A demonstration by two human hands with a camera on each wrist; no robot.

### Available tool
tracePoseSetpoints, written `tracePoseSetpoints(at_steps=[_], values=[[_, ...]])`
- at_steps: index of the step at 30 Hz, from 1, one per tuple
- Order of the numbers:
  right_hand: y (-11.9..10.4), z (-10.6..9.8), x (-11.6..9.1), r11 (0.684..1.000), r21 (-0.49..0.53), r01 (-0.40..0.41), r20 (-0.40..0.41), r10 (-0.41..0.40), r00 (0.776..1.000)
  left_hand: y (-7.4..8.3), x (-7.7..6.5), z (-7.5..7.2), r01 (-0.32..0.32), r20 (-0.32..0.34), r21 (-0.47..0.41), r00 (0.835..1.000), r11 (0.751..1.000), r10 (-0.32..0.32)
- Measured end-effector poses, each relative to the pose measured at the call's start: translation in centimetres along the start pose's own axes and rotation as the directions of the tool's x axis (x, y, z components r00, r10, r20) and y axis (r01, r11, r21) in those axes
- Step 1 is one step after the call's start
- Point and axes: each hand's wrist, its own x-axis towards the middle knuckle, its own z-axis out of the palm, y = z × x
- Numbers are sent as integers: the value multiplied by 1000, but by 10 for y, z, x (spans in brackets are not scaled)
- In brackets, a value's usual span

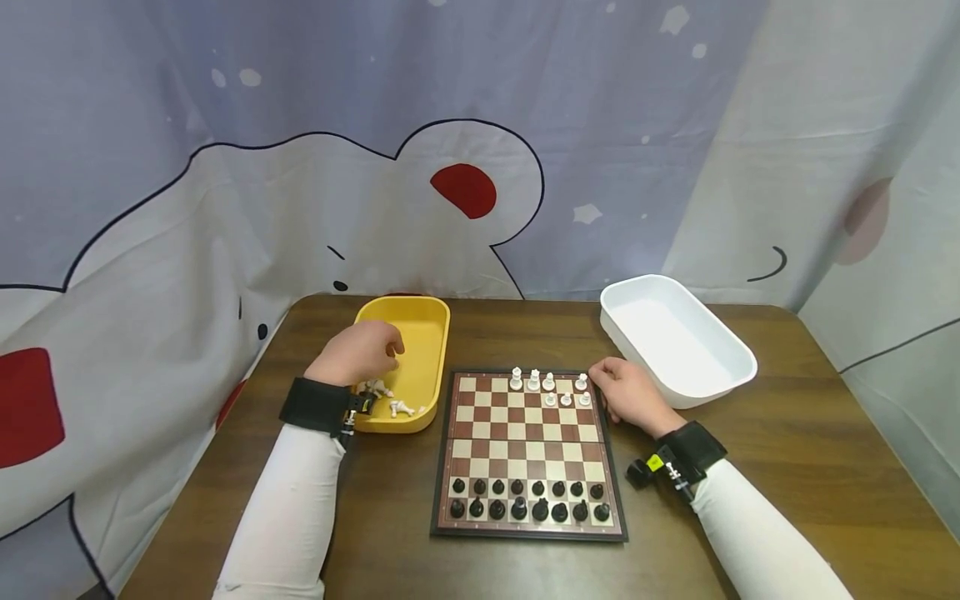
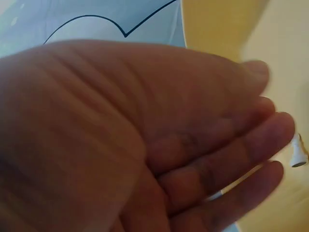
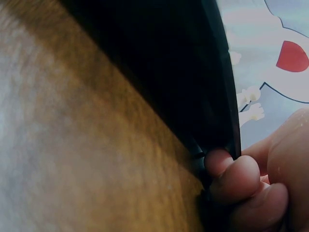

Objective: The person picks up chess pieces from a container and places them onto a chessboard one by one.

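My left hand [image 1: 358,352] hovers over the left side of a yellow tray [image 1: 444,358], its fingers loosely bent with nothing visible between them. White chess pieces [image 1: 401,408] lie in the tray's near end, partly hidden by the wrist; one white piece [image 2: 298,153] shows beyond the fingertips in the left wrist view. At the far right corner of the chessboard [image 1: 491,450], my right hand [image 1: 630,390] grips the board's edge, fingers [image 3: 236,179] curled against its dark side. Several white pieces [image 1: 533,381] stand at the board's far end. Black pieces [image 1: 518,507] fill two near rows.
A white tray [image 1: 678,333] stands at the back right, just beyond the right hand. Beneath everything is a brown wooden table [image 1: 810,442]. A patterned curtain [image 1: 600,150] hangs along the table's back edge.
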Motion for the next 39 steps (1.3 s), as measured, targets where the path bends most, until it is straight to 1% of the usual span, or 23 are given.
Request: tracePoseSetpoints(at_steps=[4,8,10,13,18,24,31,39], values=[[2,-1,0,1000,6,-1,0,1,1000,3,-5,0,63,65,-19,996,998,-61],[2,0,0,1000,10,-7,5,7,1000,5,-11,-1,123,125,-57,986,991,-115],[2,0,1,1000,7,-13,7,13,1000,6,-12,-1,137,148,-64,981,988,-127],[1,0,1,1000,4,-18,5,18,1000,6,-11,1,147,175,-42,975,988,-138],[-1,0,0,1000,12,-9,6,9,1000,5,-10,3,146,179,23,973,989,-148],[2,0,0,1000,16,-9,3,8,1000,2,-8,7,130,147,73,979,989,-140],[3,0,0,1000,17,-15,4,15,1000,3,-5,13,141,146,80,978,987,-151],[3,1,2,1000,15,-9,0,9,1000,3,-4,13,138,141,81,979,987,-149]])
